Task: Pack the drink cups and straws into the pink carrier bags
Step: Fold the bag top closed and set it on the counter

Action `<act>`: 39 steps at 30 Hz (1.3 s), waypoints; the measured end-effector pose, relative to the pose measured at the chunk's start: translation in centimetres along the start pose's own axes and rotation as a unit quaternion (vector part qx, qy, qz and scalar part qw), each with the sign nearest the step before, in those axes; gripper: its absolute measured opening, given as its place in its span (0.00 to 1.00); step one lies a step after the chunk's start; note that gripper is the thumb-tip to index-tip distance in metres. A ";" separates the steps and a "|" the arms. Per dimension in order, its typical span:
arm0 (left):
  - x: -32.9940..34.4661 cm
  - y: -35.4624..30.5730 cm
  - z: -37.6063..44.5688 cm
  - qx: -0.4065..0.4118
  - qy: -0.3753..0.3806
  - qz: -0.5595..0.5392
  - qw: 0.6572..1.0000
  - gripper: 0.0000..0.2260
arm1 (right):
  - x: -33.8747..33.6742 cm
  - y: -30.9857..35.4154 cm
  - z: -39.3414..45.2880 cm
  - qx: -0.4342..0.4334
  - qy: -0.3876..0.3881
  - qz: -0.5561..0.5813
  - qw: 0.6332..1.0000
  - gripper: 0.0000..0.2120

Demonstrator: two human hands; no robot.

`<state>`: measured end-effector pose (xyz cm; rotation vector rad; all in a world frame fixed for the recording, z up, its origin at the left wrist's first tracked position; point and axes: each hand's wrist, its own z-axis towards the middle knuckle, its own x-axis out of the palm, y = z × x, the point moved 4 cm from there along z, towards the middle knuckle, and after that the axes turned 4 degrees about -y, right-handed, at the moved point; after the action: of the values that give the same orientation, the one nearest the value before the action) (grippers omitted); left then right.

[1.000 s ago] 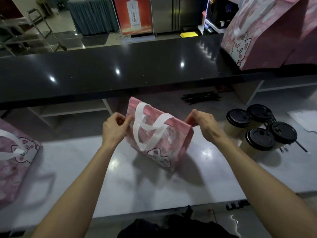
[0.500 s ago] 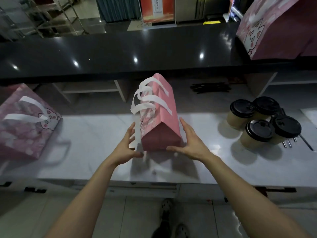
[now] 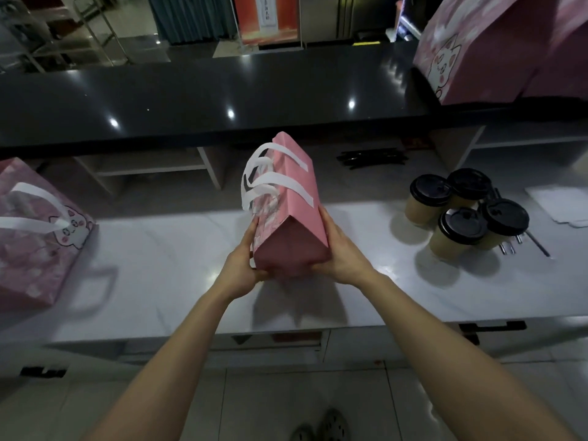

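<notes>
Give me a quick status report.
Left hand and right hand hold the pink bag by its sides. Four cups unpacked. Nothing blocking.

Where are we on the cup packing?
Looks done: one pink carrier bag lies at the left end of the white counter; its contents aren't visible. In hand: the left hand and right hand hold the middle pink bag by its near end, closed, on the counter. Left: four lidded cups stand unpacked at right, and the black straws lie behind.
</notes>
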<state>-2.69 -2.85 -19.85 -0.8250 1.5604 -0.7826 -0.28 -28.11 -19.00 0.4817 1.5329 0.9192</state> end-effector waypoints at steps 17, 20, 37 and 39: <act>-4.6 -21.2 3.9 0.229 0.026 0.041 0.972 0.63 | -20.2 11.2 -2.4 -0.064 -0.134 -0.060 0.987 0.67; -4.0 -25.0 7.2 0.258 0.023 0.044 0.965 0.64 | -24.1 10.8 0.4 -0.075 -0.145 -0.062 0.985 0.65; 3.9 -29.0 22.6 0.124 -0.075 0.036 0.989 0.67 | -32.4 -1.9 13.2 0.028 -0.100 -0.119 0.987 0.59; 4.2 -29.3 23.9 0.122 -0.077 0.046 0.988 0.67 | -32.4 -3.6 12.3 0.042 -0.071 -0.194 0.978 0.46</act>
<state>23.08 -23.01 -0.42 -0.6148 1.3259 -0.8040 18.38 -51.24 -0.85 0.2861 1.4718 0.5089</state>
